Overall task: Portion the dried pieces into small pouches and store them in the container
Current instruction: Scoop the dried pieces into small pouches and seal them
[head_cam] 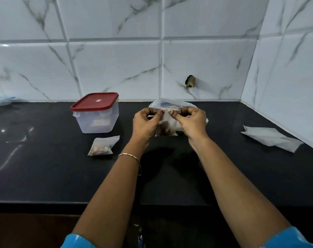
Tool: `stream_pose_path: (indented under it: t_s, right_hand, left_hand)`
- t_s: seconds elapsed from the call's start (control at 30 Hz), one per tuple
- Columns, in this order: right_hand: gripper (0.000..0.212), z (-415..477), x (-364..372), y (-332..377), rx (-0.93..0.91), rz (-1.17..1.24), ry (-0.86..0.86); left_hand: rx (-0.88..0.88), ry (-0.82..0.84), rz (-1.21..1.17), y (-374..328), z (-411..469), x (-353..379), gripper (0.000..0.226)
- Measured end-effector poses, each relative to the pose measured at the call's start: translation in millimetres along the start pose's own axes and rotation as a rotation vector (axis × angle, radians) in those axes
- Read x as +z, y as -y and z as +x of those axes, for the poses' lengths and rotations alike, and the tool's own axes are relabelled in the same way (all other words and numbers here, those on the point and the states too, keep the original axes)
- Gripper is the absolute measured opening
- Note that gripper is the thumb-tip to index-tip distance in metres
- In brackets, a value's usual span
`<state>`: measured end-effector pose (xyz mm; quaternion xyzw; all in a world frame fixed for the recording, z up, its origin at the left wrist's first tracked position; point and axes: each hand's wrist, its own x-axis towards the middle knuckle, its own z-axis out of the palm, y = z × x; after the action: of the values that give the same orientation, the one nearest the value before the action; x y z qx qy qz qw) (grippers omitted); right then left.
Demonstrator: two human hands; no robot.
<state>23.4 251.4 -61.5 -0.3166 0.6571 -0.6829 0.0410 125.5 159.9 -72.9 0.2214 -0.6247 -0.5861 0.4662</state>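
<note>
A small clear pouch [167, 126] with brown dried pieces in its bottom hangs above the black counter [44, 167]. My left hand [146, 122] and my right hand [192, 122] both pinch its top strip, thumbs nearly touching. Behind the hands lies a larger clear bag [171, 103], mostly hidden. A filled pouch [102, 146] lies flat on the counter to the left. Beyond it stands a clear plastic container [96, 113] with a red lid on it.
Empty clear pouches [272, 137] lie in a small pile at the right, near the tiled wall corner. A bluish plastic thing [1, 101] lies at the far left edge. The counter's front edge runs under my forearms.
</note>
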Motion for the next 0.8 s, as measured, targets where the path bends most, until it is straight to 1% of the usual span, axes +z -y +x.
stream_pose_path:
  t_s: [0.1,0.17,0.33,0.4,0.47,0.5,0.57,0.7,0.8]
  right_hand:
    - [0.015,2,0,0,-0.017,-0.011,0.022]
    - [0.007,2,0,-1,-0.017,0.044,0.054]
    - [0.011,0,-1,2,-0.02,0.146,0.093]
    - [0.014,1,-5,4,-0.002,0.21,0.034]
    - [0.017,6,-15,4,0.029,0.29,-0.032]
    - [0.017,8,-20,3,0.052,0.317,-0.024]
    - [0.018,8,-24,1,0.099,0.316,0.076]
    - [0.028,-7,-11,4,0.156,0.208,0.366]
    - [0.021,-19,-2,8,0.139,0.182,0.447]
  left_hand:
    - [-0.014,-0.015,-0.022,0,2,-1,0.005]
    - [-0.014,-0.011,-0.036,1,3,-3,0.004]
    - [0.003,-0.027,-0.014,3,4,-4,0.01]
    - [0.031,-0.063,-0.008,3,3,-4,0.005]
    - [0.038,-0.138,-0.053,0,4,-10,0.007]
    - [0.034,-0.168,-0.079,-1,5,-14,0.007]
    - [0.03,-0.185,-0.078,-2,6,-20,0.007]
    - [0.032,-0.166,-0.028,-4,0,-18,0.007]
    - [0.037,-0.167,0.011,-7,-6,-18,0.008]
